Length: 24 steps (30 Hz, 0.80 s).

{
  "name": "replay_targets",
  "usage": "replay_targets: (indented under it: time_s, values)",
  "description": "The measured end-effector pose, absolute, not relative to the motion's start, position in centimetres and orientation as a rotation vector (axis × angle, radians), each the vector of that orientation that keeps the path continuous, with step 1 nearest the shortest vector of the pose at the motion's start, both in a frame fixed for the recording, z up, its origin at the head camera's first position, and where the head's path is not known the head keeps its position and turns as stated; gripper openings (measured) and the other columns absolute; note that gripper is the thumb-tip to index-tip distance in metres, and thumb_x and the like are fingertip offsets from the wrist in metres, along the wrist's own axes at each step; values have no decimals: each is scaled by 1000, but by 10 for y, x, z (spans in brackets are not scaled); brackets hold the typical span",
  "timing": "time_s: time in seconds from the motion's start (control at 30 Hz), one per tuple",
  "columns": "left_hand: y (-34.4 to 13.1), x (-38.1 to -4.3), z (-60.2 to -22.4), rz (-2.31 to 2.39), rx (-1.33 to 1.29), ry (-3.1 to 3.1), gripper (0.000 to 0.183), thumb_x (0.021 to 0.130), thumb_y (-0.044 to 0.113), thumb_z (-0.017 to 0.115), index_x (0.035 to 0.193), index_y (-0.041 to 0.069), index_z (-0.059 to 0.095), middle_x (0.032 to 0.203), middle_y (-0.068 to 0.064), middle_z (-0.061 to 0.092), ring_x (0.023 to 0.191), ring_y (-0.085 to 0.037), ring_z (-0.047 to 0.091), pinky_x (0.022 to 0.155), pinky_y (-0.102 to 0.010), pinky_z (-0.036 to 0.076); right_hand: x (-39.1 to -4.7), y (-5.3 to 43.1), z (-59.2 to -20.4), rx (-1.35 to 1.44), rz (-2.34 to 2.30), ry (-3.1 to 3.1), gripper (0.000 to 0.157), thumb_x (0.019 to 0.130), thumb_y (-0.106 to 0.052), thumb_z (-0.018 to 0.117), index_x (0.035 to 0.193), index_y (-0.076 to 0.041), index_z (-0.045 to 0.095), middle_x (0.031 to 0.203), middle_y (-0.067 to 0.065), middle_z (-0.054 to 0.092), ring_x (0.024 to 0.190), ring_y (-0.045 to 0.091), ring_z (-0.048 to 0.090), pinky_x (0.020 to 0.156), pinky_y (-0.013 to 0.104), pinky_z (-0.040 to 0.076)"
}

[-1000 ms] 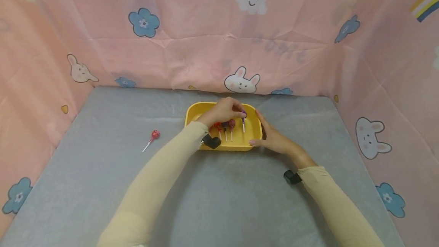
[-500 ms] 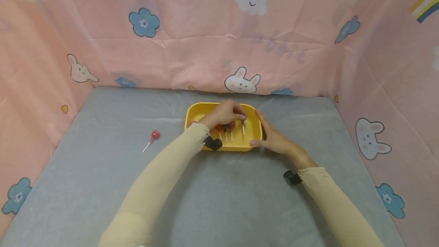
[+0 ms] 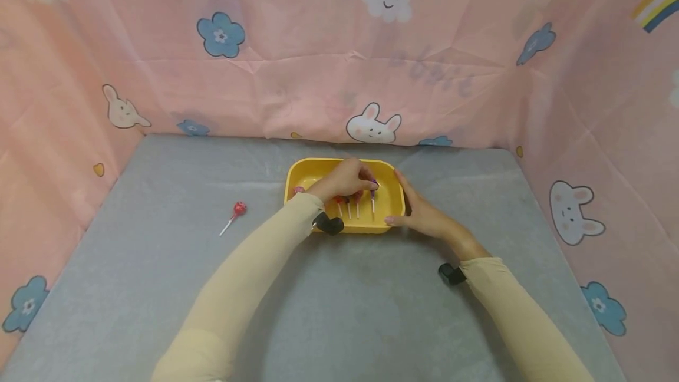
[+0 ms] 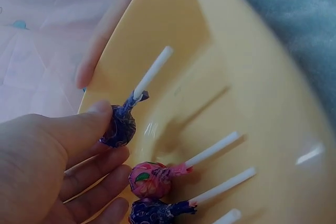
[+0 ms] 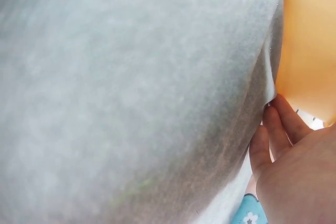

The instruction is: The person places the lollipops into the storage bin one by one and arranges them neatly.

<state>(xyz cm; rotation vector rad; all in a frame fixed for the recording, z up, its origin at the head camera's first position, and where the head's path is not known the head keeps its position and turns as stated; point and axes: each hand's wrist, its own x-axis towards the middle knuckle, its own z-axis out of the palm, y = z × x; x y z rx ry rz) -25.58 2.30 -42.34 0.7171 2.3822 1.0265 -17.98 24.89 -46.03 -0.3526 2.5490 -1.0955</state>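
Observation:
Between thumb and fingers, my left hand [image 3: 346,180] pinches a lollipop [image 4: 119,125] by its purple-wrapped head, its white stick pointing up and away in the left wrist view. It is held inside the yellow tub [image 3: 391,196], and its shadow falls on the tub floor. Beside it lie a pink lollipop [image 4: 150,180] and a dark blue one [image 4: 157,211], sticks side by side; my left hand partly covers several in the head view. My right hand [image 3: 424,212] rests against the tub's right end, fingers extended along the outside, thumb at the near corner.
A red lollipop [image 3: 240,209] lies on the grey tabletop [image 3: 159,264] left of the tub. Another pink lollipop [image 3: 299,190] shows at the tub's left end. A pink printed curtain [image 3: 297,87] stands behind the table and along both sides.
My left hand has moved slightly toward the near side with the purple lollipop, lowering its stick toward the near wall. The right hand and the tub have stayed in place.

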Motion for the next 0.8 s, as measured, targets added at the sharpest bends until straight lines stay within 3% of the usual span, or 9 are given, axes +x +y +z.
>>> replay_targets:
  time_s: [0.17, 0.43, 0.8]
  values:
    - [24, -255, -426, 1016, 685, 2405, 19, 95, 27, 67, 103, 11, 72, 78, -19, 69, 59, -28, 62, 50, -25, 51, -181, 249, -461, -346, -1090, 2550, 113, 87, -44, 74, 158, -33, -14, 169, 9, -5, 156, 36, 5, 123, 62, 11]
    - [26, -254, -433, 1006, 658, 2429, 16, 94, 27, 68, 97, 12, 72, 67, -12, 63, 47, -13, 50, 43, -20, 42, -181, 249, -460, -346, -1098, 2546, 114, 86, -45, 74, 157, -34, -14, 169, 9, -5, 156, 36, 4, 123, 62, 11]
    - [25, -253, -440, 1024, 693, 2434, 17, 94, 26, 68, 97, 10, 74, 65, -6, 61, 51, -10, 50, 48, -18, 43, -179, 248, -459, -341, -1101, 2546, 114, 87, -42, 75, 158, -31, -13, 169, 9, -5, 155, 35, 5, 123, 61, 12]
